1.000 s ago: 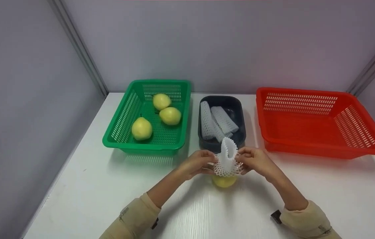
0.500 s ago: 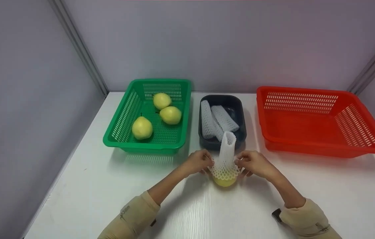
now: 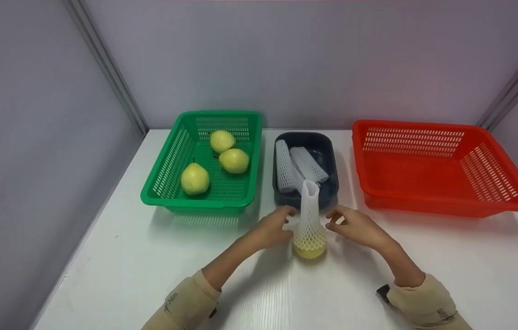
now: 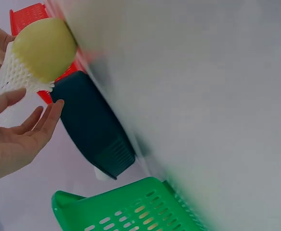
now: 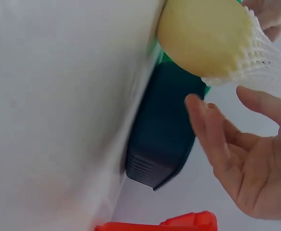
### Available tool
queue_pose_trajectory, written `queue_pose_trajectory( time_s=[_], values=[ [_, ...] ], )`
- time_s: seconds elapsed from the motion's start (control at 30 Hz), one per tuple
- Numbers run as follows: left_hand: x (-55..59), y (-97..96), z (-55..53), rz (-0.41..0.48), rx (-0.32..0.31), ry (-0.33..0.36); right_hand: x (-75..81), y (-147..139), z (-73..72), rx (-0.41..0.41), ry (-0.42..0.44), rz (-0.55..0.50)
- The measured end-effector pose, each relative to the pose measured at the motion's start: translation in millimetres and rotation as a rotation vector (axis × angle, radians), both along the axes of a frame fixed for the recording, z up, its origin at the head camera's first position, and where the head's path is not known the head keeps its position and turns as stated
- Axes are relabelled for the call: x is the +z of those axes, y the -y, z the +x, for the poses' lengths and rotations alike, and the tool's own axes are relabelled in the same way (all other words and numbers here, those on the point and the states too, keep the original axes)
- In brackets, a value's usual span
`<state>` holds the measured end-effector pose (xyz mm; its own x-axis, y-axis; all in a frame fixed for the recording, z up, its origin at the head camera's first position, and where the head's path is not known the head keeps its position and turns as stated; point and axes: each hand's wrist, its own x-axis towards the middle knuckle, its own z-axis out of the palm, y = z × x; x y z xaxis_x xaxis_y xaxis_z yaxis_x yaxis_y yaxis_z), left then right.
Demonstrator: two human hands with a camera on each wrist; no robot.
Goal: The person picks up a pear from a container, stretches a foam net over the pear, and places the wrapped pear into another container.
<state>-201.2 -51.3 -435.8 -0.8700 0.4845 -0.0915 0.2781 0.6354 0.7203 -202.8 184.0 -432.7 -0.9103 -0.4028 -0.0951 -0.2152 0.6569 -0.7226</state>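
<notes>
A yellow pear (image 3: 309, 253) stands on the white table, its upper part inside a white foam net sleeve (image 3: 310, 215). The sleeve rises upright above the fruit, and the pear's bottom shows bare below the mesh. My left hand (image 3: 271, 229) is just left of the sleeve, thumb and fingers spread apart and holding nothing. On the other side my right hand (image 3: 354, 225) is held the same way, its fingers loosely bent and free of the net. In the right wrist view the pear (image 5: 203, 36) sits beyond the fingertips, with the mesh edge round it.
Behind the pear a dark blue bin (image 3: 332, 183) holds several foam net sleeves (image 3: 309, 165). To its left stands a green basket (image 3: 158, 200) with three pears (image 3: 195, 178). A red basket (image 3: 423, 206) is at the right. Walls close off the back and sides.
The net sleeve has come down over the pear and now stands taller and narrower. Both hands have let go of its lower edge and moved slightly apart from it.
</notes>
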Motion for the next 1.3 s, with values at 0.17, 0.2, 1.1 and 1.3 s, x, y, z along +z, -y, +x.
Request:
queue_pose_trajectory(
  time_s=[0.17,0.2,1.1,1.3],
  values=[
    [5.6,-1.7,4.4,0.055,-0.057,0.013,7.8,-3.9,1.3,0.122,-0.053,-0.032],
    [5.5,-2.5,4.5,0.081,-0.066,0.013,8.7,-3.7,1.3,0.149,-0.055,-0.045],
    [-5.9,-15.5,6.6,0.052,-0.085,-0.068,-4.8,6.9,2.9,0.325,-0.089,-0.125],
    [-6.2,-14.5,7.1,-0.011,-0.096,-0.077,-8.0,6.7,4.3,0.323,-0.068,-0.119]
  ],
)
